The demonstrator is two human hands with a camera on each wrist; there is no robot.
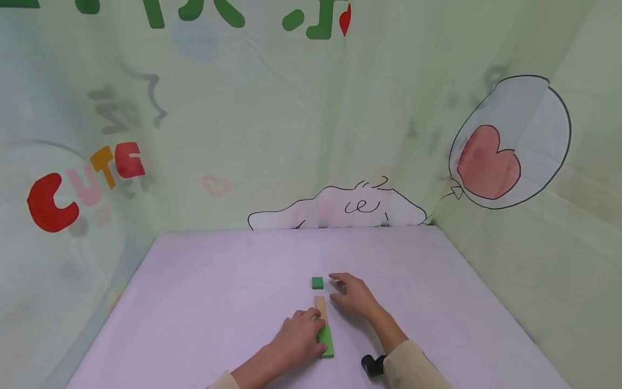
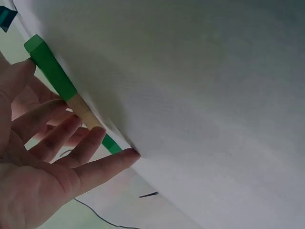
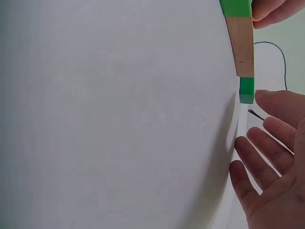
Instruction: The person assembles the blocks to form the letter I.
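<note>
A long green block (image 1: 326, 343) and a plain wooden block (image 1: 320, 307) lie end to end in a line on the table; I cannot tell whether they are joined. My left hand (image 1: 300, 336) rests against their left side, thumb by the green block, fingers by the wooden one. In the left wrist view those fingers (image 2: 90, 143) look loosely extended, and part of the wooden block is hidden. Beyond lies a small green square block (image 1: 317, 283), apart from the line. My right hand (image 1: 358, 296) hovers just right of it, fingers spread and holding nothing.
The table (image 1: 218, 281) has a pale lilac cover. A black device (image 1: 373, 366) sits by the right cuff. Pale curtains (image 1: 272, 119) with printed letters, a balloon and a cartoon figure hang behind and along both sides.
</note>
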